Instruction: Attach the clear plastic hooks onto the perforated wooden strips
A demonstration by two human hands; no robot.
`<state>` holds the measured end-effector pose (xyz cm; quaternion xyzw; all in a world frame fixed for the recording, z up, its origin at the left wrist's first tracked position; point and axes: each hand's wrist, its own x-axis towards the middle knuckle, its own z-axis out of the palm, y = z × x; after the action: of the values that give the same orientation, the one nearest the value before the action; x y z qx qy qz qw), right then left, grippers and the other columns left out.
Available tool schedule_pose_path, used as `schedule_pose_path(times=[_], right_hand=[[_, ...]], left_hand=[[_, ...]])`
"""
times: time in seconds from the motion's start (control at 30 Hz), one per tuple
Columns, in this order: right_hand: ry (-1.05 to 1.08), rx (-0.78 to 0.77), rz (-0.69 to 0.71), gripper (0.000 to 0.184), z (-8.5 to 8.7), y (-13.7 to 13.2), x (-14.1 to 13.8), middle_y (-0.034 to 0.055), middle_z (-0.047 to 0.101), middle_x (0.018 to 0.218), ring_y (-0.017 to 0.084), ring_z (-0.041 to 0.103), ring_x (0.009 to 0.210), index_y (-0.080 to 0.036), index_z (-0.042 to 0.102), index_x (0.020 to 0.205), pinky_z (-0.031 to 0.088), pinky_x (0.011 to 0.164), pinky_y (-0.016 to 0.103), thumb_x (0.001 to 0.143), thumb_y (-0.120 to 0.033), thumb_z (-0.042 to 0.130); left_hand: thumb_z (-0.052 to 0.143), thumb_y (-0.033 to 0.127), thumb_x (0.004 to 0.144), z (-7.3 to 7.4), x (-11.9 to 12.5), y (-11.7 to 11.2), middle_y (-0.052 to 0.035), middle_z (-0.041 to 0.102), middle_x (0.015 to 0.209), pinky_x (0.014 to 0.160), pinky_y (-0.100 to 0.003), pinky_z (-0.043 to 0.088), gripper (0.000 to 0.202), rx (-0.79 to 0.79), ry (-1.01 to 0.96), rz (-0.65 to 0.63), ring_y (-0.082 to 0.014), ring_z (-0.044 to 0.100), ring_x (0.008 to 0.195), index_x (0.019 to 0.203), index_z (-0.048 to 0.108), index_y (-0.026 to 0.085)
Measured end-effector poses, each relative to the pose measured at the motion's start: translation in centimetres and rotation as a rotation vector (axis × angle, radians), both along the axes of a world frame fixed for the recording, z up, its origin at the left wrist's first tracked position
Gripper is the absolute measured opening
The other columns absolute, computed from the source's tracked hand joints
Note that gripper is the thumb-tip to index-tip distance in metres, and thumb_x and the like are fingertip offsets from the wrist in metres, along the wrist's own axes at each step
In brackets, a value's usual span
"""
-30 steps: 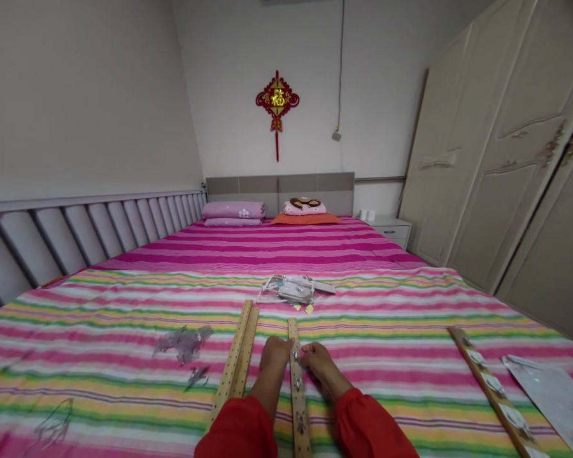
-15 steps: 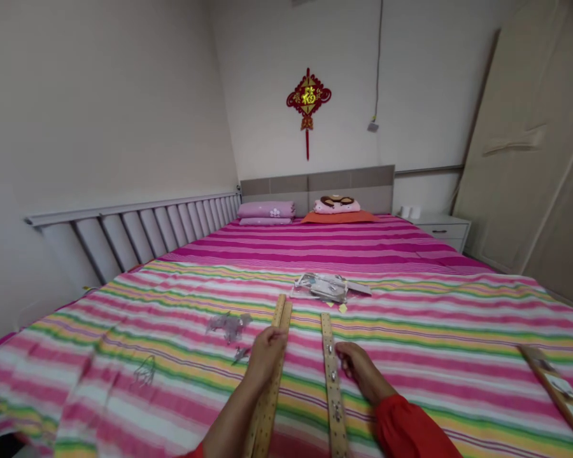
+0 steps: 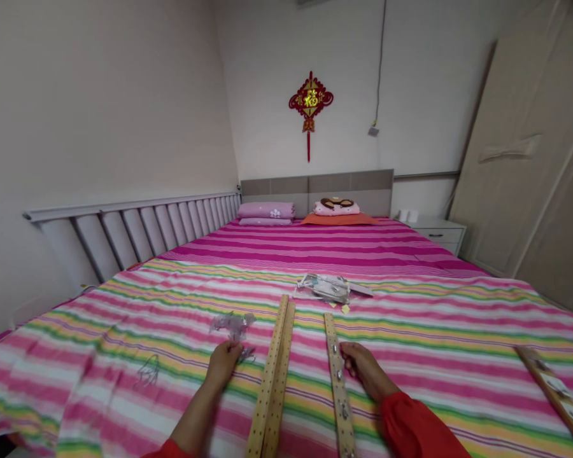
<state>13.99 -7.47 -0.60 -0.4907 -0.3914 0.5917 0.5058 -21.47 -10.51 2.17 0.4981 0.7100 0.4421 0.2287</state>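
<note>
My left hand has its fingers closed together at the edge of a few small metal pieces on the striped cloth; whether it grips one is too small to see. Behind it lie crumpled clear plastic bags. To its right, two long perforated wooden strips lie side by side. My right hand, fingers curled, rests against the right side of a single perforated wooden strip carrying several small metal fittings. What its fingertips hold, if anything, is hidden.
A clear bag of parts lies ahead, with yellow paper bits nearby. Bent thin wire is at left. Another wooden piece with white parts lies far right. A slatted rail borders the bed's left side.
My left hand has let go of the paired wooden strips and moved left to the small metal pieces. My right hand stays beside the single strip.
</note>
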Motion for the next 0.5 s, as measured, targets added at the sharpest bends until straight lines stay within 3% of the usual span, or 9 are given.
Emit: schedule_pose_path(times=[0.13,0.3,0.5], right_hand=[[0.002,0.002,-0.002,0.023,0.0,0.0,0.1,-0.0057,0.045,0.040,0.006,0.036,0.032,-0.019,0.049,0.055,0.023,0.034,0.018,0.068,-0.034,0.060],[-0.005,0.001,0.012,0.023,0.4,-0.2,0.1,-0.0056,0.044,0.041,0.006,0.034,0.032,-0.019,0.049,0.054,0.023,0.034,0.019,0.069,-0.034,0.059],[-0.051,-0.006,0.020,0.022,1.6,-0.6,0.3,-0.0045,0.045,0.043,0.006,0.036,0.034,-0.020,0.048,0.051,0.025,0.036,0.021,0.067,-0.033,0.055]], left_hand=[[0.058,0.047,0.058,-0.1,0.5,0.6,0.0010,0.052,0.046,0.053,-0.026,0.034,0.030,0.018,0.025,-0.014,-0.0166,0.051,0.054,0.047,0.055,0.019],[0.058,0.051,0.060,0.7,0.2,-0.3,-0.0003,0.060,0.054,0.057,-0.026,0.041,0.034,0.123,-0.063,-0.054,-0.0176,0.056,0.059,0.059,0.063,0.017],[0.064,0.055,0.059,2.5,-0.3,-1.6,-0.0013,0.064,0.058,0.059,-0.027,0.044,0.039,0.233,-0.143,-0.001,-0.0177,0.058,0.061,0.063,0.068,0.016]])
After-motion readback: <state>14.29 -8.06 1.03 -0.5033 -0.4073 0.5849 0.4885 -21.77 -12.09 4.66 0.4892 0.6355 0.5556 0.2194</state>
